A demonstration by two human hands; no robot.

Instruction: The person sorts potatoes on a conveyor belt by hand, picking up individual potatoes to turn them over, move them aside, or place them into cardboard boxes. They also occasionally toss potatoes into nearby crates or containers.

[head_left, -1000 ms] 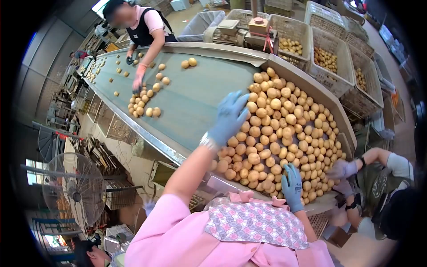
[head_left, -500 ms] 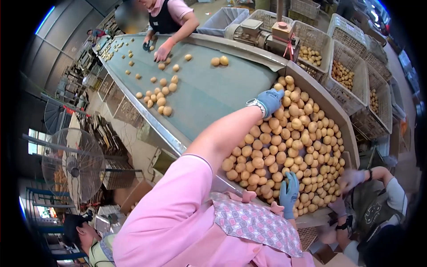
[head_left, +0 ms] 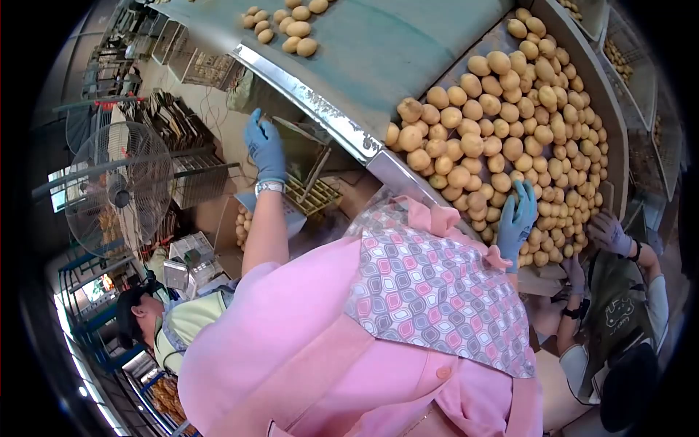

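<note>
My left hand [head_left: 265, 149], in a blue-grey glove, is off the sorting table at the left, over the floor. Its fingers are bent together, and a small brownish bit shows at the fingertips, too little to name. My right hand [head_left: 515, 222], gloved alike, rests at the near edge of a pile of round, yellow-brown potatoes [head_left: 472, 144], its fingers apart and touching some of them. The pile fills the walled end of the table, beside a green conveyor belt [head_left: 378, 54]. A smaller group of potatoes [head_left: 298, 29] lies on the belt.
A metal rim [head_left: 313, 102] edges the belt. A co-worker's gloved hand [head_left: 610, 233] is at the pile's right edge. Another person [head_left: 182, 324] is at lower left, near a large fan [head_left: 119, 186]. A yellow crate [head_left: 313, 195] stands below the table.
My left hand has moved from the top of the pile leftward, past the table's rim. My right hand stays by the pile. The view has turned, so the belt's far end is out of sight.
</note>
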